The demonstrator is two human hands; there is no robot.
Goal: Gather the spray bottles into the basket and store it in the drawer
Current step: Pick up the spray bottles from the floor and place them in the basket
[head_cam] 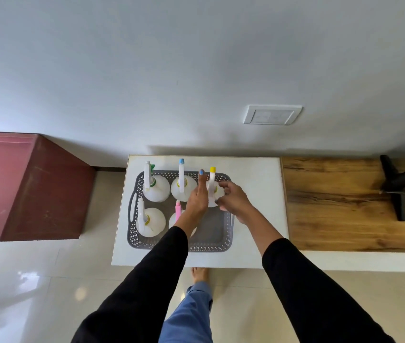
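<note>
A grey perforated basket (pixel 217 240) stands on a small white table (pixel 255 184). Several white spray bottles stand in it: a green-nozzle one (pixel 155 188) at far left, a blue-tipped one (pixel 182 185) at far middle, a white-headed one (pixel 150 221) at near left, and a pink-headed one (pixel 178 211) partly hidden by my left forearm. My right hand (pixel 233 201) grips the body of the yellow-tipped bottle (pixel 212 184) at the basket's far right. My left hand (pixel 197 196) lies flat against that bottle's left side, fingers extended.
A wooden desk top (pixel 332 204) adjoins the table on the right, with a black stand (pixel 396 186) on it. A maroon cabinet (pixel 35 191) stands to the left. A wall socket plate (pixel 272 115) is behind. My bare foot (pixel 200 274) is on glossy tiles below.
</note>
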